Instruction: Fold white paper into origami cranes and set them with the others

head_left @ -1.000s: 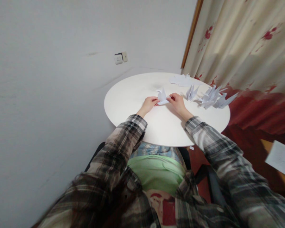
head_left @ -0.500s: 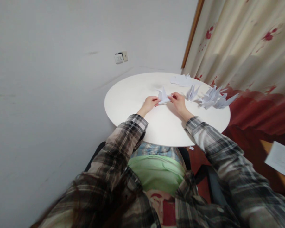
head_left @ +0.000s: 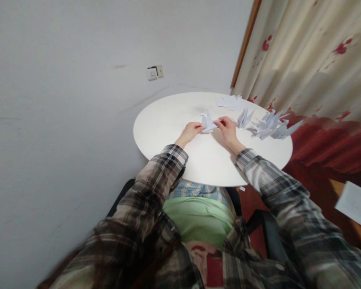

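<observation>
A white folded paper crane (head_left: 208, 123) is held between my two hands, above the near middle of the round white table (head_left: 161, 116). My left hand (head_left: 192, 131) pinches its left edge between thumb and fingers. On the other side, my right hand (head_left: 228, 128) grips the right end with closed fingertips. One pointed flap of the crane stands up between the hands. Just right of my right hand, a finished-looking paper crane (head_left: 244, 119) sits on the table.
Several more paper cranes (head_left: 269, 124) cluster at the table's right side. Flat white paper (head_left: 231, 102) lies at the far edge. A wall socket (head_left: 152, 74) is behind, a curtain (head_left: 313, 60) hangs at right, and a printed sheet (head_left: 356, 204) lies lower right.
The crane's wing on the near side has tilted and its body looks more spread. Both hands keep their pinch with only slight finger movement. The view has shifted slightly.
</observation>
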Action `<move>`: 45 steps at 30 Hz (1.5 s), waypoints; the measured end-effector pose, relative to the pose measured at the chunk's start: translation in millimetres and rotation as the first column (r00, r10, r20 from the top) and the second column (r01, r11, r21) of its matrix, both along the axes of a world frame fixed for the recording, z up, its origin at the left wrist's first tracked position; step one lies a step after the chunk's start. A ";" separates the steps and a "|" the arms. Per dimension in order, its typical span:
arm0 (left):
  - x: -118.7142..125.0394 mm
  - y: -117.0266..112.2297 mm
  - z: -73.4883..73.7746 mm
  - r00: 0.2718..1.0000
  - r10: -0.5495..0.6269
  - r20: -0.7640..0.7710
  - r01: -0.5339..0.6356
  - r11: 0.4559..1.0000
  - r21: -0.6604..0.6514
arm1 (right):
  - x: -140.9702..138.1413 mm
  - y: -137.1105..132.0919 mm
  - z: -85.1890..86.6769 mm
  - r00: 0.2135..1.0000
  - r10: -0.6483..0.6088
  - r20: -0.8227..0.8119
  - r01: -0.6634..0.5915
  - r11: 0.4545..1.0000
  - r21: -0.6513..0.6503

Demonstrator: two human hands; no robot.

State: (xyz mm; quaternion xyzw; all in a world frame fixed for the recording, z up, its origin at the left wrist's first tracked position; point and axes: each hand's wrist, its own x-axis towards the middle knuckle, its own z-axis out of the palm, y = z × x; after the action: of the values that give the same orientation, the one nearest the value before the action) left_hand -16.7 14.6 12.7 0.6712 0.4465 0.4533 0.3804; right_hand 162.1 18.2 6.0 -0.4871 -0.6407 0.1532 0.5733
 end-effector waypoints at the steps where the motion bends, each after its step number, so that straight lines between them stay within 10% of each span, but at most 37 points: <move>1: 0.2 -0.8 0.7 1.000 -0.004 -0.003 0.004 1.000 -0.005 | 0.1 -0.4 0.4 1.000 -0.001 0.004 0.001 1.000 0.004; 16: -1.8 8.1 -6.6 0.983 0.042 0.178 -0.030 0.997 -0.072 | 5.9 4.3 3.8 0.983 0.065 -0.173 -0.074 0.996 -0.045; 45: 2.9 9.8 -7.5 0.972 0.127 0.200 -0.100 0.985 -0.139 | 0.8 2.1 -0.1 0.984 0.169 0.050 -0.162 0.979 -0.123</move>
State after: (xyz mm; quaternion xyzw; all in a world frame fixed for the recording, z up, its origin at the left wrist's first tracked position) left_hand -13.8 24.4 5.3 0.5677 0.4700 0.5124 0.4407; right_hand 163.0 20.3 5.9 -0.4696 -0.6857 0.2233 0.5093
